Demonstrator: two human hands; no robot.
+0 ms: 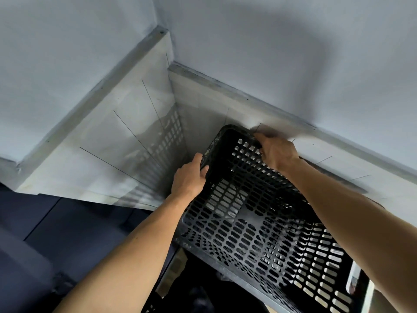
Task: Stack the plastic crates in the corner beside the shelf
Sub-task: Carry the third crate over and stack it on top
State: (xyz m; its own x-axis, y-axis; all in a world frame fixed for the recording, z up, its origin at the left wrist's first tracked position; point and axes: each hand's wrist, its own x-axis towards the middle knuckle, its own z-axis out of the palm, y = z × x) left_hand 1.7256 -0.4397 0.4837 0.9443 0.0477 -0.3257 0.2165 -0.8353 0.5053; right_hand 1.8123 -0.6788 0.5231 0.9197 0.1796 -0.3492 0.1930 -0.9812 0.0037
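Left hand (188, 177), right hand (278, 152), curled grip on black crate (259, 222) rim

One black perforated crate (259, 222) is in view. There are two bare hands, one left hand (188, 177) and one right hand (278, 152), and two forearms (135, 245). Two pale walls (67, 53) meet at one corner (172, 55), each with one tiled band (112, 132) along its foot

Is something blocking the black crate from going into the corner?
Nothing visible does. The left hand and right hand grip the far rim of the black crate, and only bare tiled wall shows between it and the corner. What lies under the crate is hidden.
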